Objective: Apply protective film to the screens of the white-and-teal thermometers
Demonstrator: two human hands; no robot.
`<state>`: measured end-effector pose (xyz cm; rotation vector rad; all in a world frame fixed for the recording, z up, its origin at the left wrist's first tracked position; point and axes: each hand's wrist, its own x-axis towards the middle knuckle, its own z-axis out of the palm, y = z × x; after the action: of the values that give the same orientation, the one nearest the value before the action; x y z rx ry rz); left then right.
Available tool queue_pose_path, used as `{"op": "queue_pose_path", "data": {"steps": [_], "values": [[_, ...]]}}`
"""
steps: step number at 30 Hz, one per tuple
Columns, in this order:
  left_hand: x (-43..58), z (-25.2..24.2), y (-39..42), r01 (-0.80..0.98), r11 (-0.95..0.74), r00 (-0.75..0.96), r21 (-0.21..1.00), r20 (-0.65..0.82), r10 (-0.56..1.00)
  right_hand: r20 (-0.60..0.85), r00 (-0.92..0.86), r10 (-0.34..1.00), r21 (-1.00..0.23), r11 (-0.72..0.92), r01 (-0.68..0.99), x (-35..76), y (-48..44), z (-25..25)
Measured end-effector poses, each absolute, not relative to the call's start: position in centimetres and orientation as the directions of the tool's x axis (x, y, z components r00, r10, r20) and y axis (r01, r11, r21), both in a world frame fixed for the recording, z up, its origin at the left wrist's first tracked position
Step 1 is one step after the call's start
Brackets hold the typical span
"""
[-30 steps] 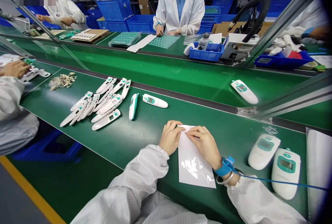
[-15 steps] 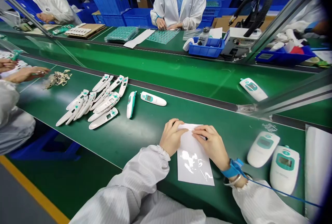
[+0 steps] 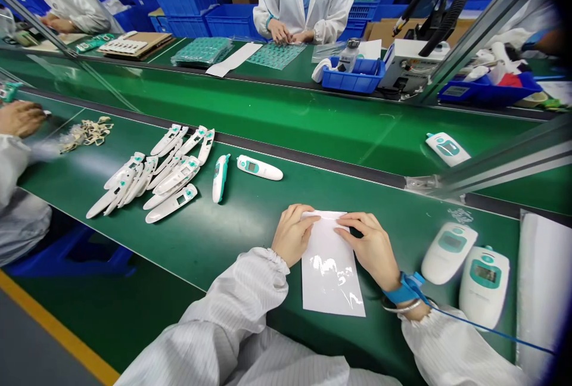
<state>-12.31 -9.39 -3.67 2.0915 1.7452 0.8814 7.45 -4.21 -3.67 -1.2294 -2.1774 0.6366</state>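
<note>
A white sheet with a shiny, plastic-like surface (image 3: 328, 243) lies on the green bench before me. My left hand (image 3: 292, 234) is closed on its far left corner, thumb pressed against the top edge. At the far right corner, the thumb and fingers of my right hand (image 3: 374, 248) pinch the same edge. A blue strap with a cord circles my right wrist. To the right of that hand lie two white-and-green handheld devices with small screens, one paler (image 3: 449, 253) and one nearer me (image 3: 485, 286).
Left of the sheet are a heap of white casing parts (image 3: 172, 174), a thermometer-like device (image 3: 260, 168) and another on its side (image 3: 220, 179). A co-worker's hand (image 3: 22, 118) is near tan pieces (image 3: 96, 131). A metal frame (image 3: 500, 159) crosses at right, beside a clear-wrapped white stack (image 3: 543, 290).
My right hand has shifted slightly outward along the sheet's top edge, so the hands are farther apart. The co-worker's hand at left has drawn back from the tan pieces. The view has shifted slightly.
</note>
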Motion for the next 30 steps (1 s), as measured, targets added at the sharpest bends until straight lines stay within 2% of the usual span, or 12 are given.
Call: {"op": "queue_pose_path", "data": {"steps": [7, 13, 16, 23, 30], "values": [[-12.1, -3.5, -9.4, 0.832, -0.219, 0.094, 0.509, 0.259, 0.961, 0.195, -0.436, 0.879, -0.605, 0.458, 0.651, 9.4, -4.2, -3.6], [-10.8, -3.6, -9.6, 0.877, -0.252, 0.165, 0.410, 0.236, 0.958, 0.175, -0.452, 0.874, -0.580, 0.463, 0.670, 9.6, -4.4, -3.7], [-10.6, -3.7, -9.7, 0.900, -0.292, 0.224, 0.323, 0.232, 0.946, 0.179, -0.454, 0.873, -0.574, 0.467, 0.673, 9.6, -4.5, -3.8], [-10.7, -3.8, -9.7, 0.898, -0.378, 0.300, 0.227, 0.312, 0.901, 0.187, -0.456, 0.870, -0.577, 0.473, 0.666, 9.6, -4.6, -3.5], [-11.5, -4.1, -10.5, 0.841, -0.462, 0.358, 0.280, 0.351, 0.865, 0.190, -0.448, 0.874, -0.587, 0.467, 0.661, 9.6, -4.5, -3.5]]}}
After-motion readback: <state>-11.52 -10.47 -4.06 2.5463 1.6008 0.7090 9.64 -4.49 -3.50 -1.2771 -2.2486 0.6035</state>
